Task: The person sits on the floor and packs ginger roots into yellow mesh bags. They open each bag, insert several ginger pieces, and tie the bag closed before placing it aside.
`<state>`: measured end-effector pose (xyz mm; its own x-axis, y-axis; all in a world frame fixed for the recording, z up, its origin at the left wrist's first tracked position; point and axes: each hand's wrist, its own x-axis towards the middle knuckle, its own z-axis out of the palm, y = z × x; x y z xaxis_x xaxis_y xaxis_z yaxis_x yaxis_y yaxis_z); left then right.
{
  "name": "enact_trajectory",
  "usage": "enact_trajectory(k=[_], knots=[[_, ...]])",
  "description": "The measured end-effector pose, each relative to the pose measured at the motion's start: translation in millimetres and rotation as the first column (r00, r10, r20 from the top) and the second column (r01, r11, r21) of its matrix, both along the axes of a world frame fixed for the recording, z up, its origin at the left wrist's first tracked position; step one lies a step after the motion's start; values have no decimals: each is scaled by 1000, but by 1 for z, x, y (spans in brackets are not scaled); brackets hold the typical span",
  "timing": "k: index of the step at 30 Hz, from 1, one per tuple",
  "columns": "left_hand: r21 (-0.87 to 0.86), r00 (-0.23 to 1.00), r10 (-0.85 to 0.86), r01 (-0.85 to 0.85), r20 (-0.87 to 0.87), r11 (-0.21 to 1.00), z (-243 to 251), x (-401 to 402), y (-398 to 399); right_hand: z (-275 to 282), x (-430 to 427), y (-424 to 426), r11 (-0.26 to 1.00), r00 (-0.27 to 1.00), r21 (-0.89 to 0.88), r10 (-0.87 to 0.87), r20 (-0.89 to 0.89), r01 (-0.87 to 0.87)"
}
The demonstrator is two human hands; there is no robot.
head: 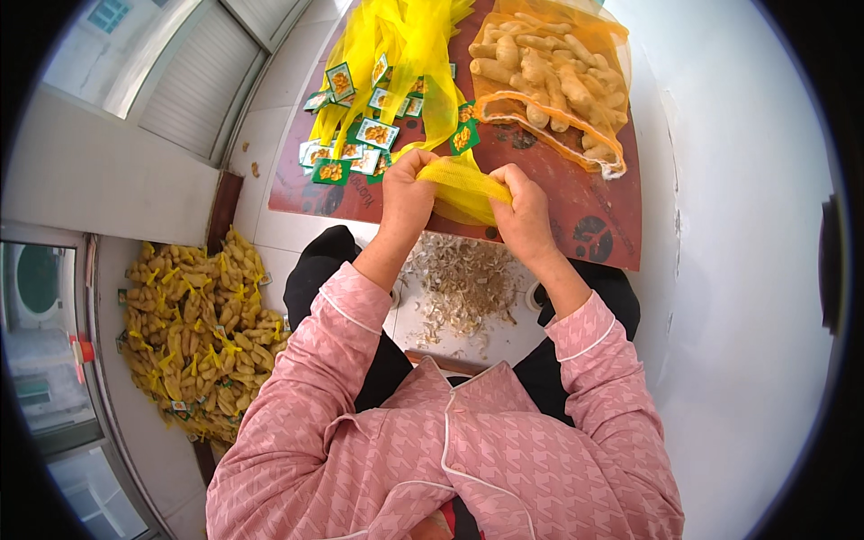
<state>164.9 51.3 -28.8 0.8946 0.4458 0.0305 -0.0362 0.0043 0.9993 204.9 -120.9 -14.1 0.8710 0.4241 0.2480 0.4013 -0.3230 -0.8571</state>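
Note:
A yellow mesh bag (466,189) is stretched between my two hands above the near edge of the red-brown board table (432,210). My left hand (408,192) pinches its left side, and my right hand (523,209) grips the right side. Beyond my left hand lies a bunch of yellow mesh bags (412,40) with green and white picture tags (378,133). To the far right, an orange mesh sack (486,101) lies with its white-edged mouth towards me; ginger roots (533,67) fill it.
Many filled yellow mesh bags of ginger (202,331) are heaped on the floor at the left, beside a glazed door (47,351). Dry peelings (462,290) litter the tiles between my legs. A white wall (729,202) runs close along the table's right side.

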Motion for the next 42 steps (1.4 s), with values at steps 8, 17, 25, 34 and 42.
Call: enact_trajectory(k=[8, 17, 25, 34, 42], knots=[[-485, 964, -265, 239, 17, 841, 9, -2, 5, -7, 1, 2, 998, 998, 33, -49, 28, 48], [270, 997, -70, 79, -42, 960, -1, 3, -1, -11, 3, 9, 877, 918, 480, 166, -359, 29], [416, 996, -84, 85, -19, 906, 6, 1, -7, 2, 2, 4, 998, 999, -66, 7, -37, -10], [674, 1000, -8, -4, 14, 739, 14, -3, -11, -5, 7, 1, 995, 995, 28, -99, -18, 99], [294, 981, -162, 186, -104, 938, 2, 3, 3, 1, 8, 0, 979, 967, 47, 202, -157, -197]])
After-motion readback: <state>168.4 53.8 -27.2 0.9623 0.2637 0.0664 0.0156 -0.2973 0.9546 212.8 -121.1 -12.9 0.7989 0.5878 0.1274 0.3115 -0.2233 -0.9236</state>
